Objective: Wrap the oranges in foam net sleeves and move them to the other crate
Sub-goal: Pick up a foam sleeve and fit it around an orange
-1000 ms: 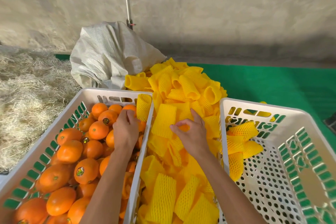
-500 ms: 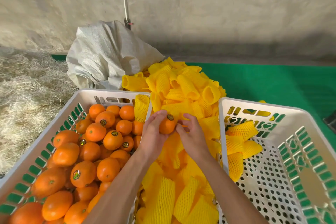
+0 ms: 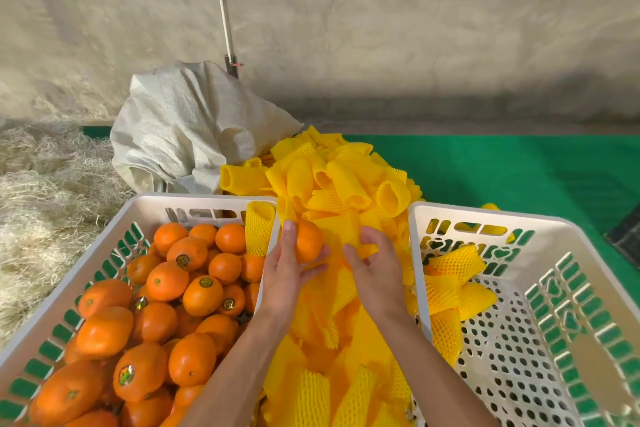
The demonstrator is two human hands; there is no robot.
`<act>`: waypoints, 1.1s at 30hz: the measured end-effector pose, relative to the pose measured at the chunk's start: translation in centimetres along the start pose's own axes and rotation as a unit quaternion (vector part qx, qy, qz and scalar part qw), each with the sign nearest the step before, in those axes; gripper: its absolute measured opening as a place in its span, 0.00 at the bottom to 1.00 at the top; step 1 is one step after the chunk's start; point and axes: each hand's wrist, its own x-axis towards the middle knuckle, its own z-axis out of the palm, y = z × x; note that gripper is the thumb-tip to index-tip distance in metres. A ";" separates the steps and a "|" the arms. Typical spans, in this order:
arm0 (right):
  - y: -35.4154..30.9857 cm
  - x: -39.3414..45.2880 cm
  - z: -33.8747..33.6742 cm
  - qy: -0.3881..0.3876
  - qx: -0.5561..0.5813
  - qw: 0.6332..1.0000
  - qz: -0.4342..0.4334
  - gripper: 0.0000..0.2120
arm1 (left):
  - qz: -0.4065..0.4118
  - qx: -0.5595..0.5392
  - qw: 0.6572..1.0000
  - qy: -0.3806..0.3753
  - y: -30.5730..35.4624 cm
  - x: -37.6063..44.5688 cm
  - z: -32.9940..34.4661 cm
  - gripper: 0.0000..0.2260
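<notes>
The left hand (image 3: pixel 282 274) holds an orange (image 3: pixel 308 241) in a curled grip, thumb over its top and fingers cupped under it. The right hand (image 3: pixel 375 265), at 3 o'clock of the orange and just beside it, pinches the edge of a yellow sleeve (image 3: pixel 341 232), fingers curled on the foam. The sleeve lies against the orange's right side; whether the fruit has entered it I cannot tell. Both hands work over the pile (image 3: pixel 346 184) of loose sleeves that fills the gap between the two crates and spills out toward 12 o'clock.

At 9 o'clock of the hands stands the left crate (image 3: pixel 114 243), white with green showing through its slots, heaped with bare oranges (image 3: pixel 166 281), several with small round stickers. One sleeve (image 3: pixel 259 230) hangs over its far right corner. At 3 o'clock stands the right crate (image 3: pixel 491 215), its perforated floor mostly bare, with a few wrapped fruits (image 3: pixel 453 267) gathered in its near-left corner.

Beyond the left crate, at 11 o'clock, slumps a white sack (image 3: pixel 187 125), with a thin pole (image 3: pixel 223 7) rising behind it. Straw (image 3: pixel 45 191) lies at 9 o'clock, a green mat (image 3: pixel 519 170) at 2 o'clock.
</notes>
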 end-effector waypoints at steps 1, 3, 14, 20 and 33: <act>0.2 0.0 0.1 -0.018 -0.002 1.000 -0.008 0.17 | 0.007 0.014 1.000 -0.005 0.0 -0.3 0.1 0.18; 0.2 -0.1 0.3 -0.053 0.015 0.998 -0.020 0.10 | 0.013 0.043 0.999 -0.010 0.2 -0.5 0.4 0.22; -2.4 -2.5 0.0 -0.022 0.023 0.973 -0.229 0.12 | 0.086 0.104 0.986 -0.100 -0.3 -1.4 0.9 0.22; -2.4 -2.0 -0.7 -0.034 0.128 0.980 -0.149 0.10 | 0.129 0.122 0.978 -0.109 -0.8 -0.4 -0.1 0.28; -2.9 -2.5 -1.8 -0.014 0.052 0.986 -0.158 0.08 | 0.134 0.189 0.970 -0.071 -1.5 -0.5 -0.6 0.46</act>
